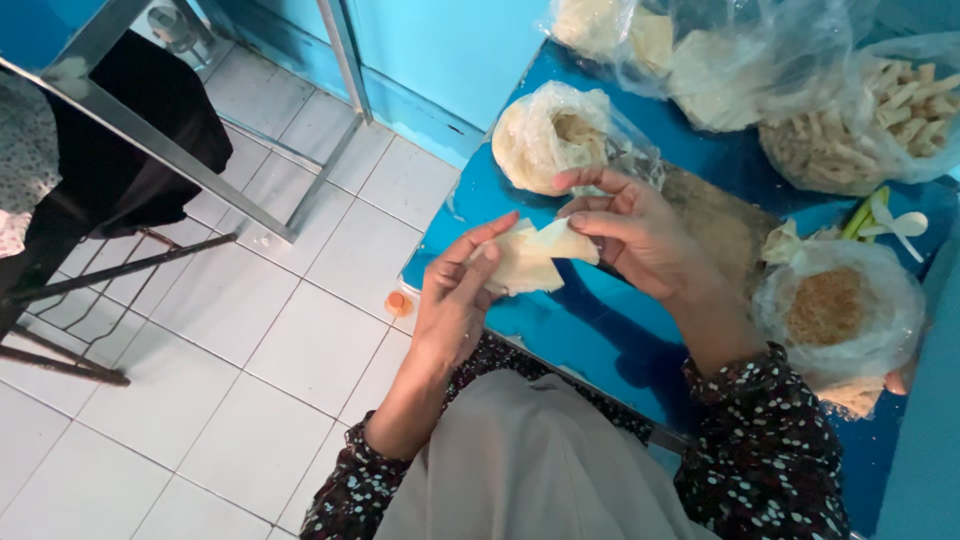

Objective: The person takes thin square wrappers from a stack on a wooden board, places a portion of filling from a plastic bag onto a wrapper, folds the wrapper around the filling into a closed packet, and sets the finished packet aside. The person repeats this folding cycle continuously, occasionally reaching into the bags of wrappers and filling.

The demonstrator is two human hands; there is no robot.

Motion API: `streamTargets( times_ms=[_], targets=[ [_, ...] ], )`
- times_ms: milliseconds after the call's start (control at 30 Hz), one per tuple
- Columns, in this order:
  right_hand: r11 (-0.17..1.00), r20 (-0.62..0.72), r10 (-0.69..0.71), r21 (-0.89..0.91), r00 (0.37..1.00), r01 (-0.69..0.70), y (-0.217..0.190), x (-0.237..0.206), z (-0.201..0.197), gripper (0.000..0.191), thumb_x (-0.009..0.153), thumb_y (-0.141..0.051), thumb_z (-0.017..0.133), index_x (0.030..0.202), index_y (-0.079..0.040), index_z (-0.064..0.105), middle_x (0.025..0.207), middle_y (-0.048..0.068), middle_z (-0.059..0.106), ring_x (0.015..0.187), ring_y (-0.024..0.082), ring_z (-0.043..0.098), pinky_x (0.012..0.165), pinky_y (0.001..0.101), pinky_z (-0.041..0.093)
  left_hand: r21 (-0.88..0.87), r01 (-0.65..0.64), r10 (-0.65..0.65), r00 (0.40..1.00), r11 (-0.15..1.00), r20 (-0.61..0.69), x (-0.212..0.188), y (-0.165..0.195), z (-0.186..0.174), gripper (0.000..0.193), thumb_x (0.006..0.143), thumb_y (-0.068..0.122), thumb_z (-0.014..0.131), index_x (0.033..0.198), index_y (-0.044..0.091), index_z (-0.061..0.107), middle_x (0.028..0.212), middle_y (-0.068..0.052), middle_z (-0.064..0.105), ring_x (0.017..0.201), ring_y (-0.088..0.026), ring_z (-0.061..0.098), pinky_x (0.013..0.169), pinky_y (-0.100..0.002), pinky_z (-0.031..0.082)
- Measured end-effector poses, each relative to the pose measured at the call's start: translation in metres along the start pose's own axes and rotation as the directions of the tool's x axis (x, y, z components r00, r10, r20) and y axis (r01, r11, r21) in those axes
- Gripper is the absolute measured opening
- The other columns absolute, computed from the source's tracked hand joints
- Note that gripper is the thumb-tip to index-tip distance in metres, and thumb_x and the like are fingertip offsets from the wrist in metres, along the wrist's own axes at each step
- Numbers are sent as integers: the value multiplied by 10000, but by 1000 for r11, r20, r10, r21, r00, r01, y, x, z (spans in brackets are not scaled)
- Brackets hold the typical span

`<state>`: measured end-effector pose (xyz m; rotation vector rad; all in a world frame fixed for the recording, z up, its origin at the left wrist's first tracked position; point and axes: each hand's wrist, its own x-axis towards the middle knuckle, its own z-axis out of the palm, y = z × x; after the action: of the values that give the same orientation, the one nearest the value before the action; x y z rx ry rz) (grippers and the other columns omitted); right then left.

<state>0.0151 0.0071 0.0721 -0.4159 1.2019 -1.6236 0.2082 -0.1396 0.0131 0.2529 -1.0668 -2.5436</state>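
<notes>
My left hand (455, 295) and right hand (630, 235) pinch a partly folded pastry wrapper (530, 262) just before the wrapper bag (555, 135); finished rolls (880, 120) fill a bag behind; folding seems unfinished.

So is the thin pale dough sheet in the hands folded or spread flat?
Folded: the thin pale dough sheet is doubled over, its pointed flap pinched by the right hand while the left hand supports it.

Table (600, 330), right half of frame: wrapper bag (545, 140) upper centre; rolls bag (870, 125) upper right; filling bag (835, 310) right; wrapper (530, 262) between hands, centre.
</notes>
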Motion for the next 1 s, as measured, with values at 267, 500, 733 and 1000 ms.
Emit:
streamTargets(
  times_ms=[267, 500, 733, 1000],
  targets=[
    [999, 59, -37, 22, 998, 36, 3, -4, 5, 394, 998, 29, 623, 1384, -33, 570, 1042, 44, 712, 963, 134, 707, 836, 322, 584, -83, 55, -54, 998, 995, 19, -4, -2, 3, 367, 1000, 2, 640, 1364, -26, 600, 1220, -106, 715, 1052, -161, 716, 860, -283, 584],
    [998, 71, -61, -20, 996, 62, 2, -12, -1, 429, 988, 33, 620, 1407, -33, 556, 1076, 80, 717, 975, 155, 703, 841, 317, 575, -88, 71, -65, 996, 994, 64, -6, -2, 5, 385, 1007, -45, 605, 1392, -43, 586, 1251, -145, 702, 1082, -188, 708, 931, -312, 576],
    [884, -177, -397, -336, 901, 324, -23, -37, -43, 422, 987, 65, 654, 1389, -51, 601, 1116, 65, 694, 988, 139, 679, 881, 292, 560, -93, 79, -72, 994, 993, 81, 0, 4, -1, 614, 1001, -59, 489, 1584, 38, 322, 1331, -221, 658, 1198, -274, 683, 960, -331, 573],
    [-497, 366, -668, -867, 648, -23, 2, -41, -80, 193, 983, -101, 769, 1160, -92, 696, 886, 113, 682, 796, 293, 674, 695, 432, 519, 32, 99, -99, 995, 995, -4, 24, -33, 8, 592, 997, -29, 498, 1560, 58, 338, 1327, -213, 658, 1135, -243, 688, 882, -304, 563]
  ],
)
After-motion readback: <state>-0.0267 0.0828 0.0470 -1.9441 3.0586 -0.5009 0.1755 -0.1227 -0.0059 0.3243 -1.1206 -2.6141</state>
